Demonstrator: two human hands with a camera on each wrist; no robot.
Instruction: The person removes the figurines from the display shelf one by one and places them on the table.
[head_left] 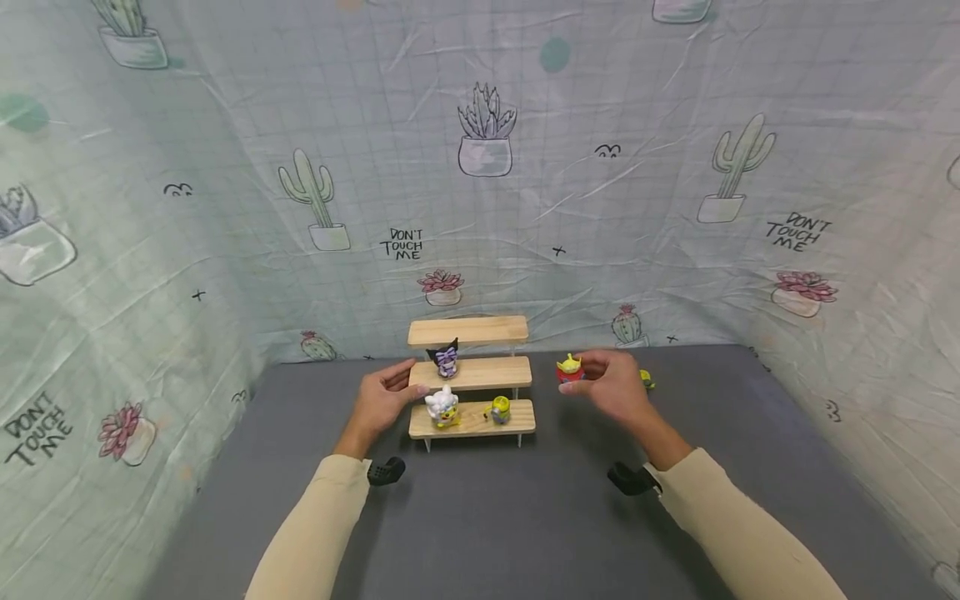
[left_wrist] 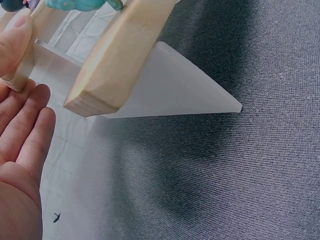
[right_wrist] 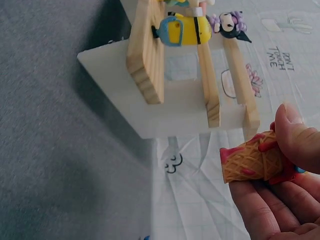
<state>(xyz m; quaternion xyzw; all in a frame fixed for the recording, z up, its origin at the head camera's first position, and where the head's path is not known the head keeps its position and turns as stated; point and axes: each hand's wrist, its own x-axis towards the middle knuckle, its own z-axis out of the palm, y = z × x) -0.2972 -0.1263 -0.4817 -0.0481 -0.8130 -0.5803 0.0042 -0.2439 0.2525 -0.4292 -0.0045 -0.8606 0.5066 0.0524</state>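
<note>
A three-tier wooden display shelf [head_left: 468, 331] with pale translucent side supports stands on the dark table. My left hand [head_left: 377, 406] pinches the left end of its middle board, thumb above and fingertips below. To the right of the shelf, my right hand [head_left: 618, 387] holds a small alien figurine [head_left: 570, 368] between thumb and fingers; it has a green head, a red body and a waffle-cone base. A purple-and-black figurine [head_left: 447, 360] stands on the middle board. On the lowest board are a white-topped figurine [head_left: 442, 408] and a yellow minion figurine [right_wrist: 185, 31].
Another yellow-green figurine [head_left: 647, 379] lies on the table [head_left: 465, 525] behind my right hand, partly hidden by it. A cloth backdrop [head_left: 555, 167] printed with potted cacti hangs behind and on both sides of the table.
</note>
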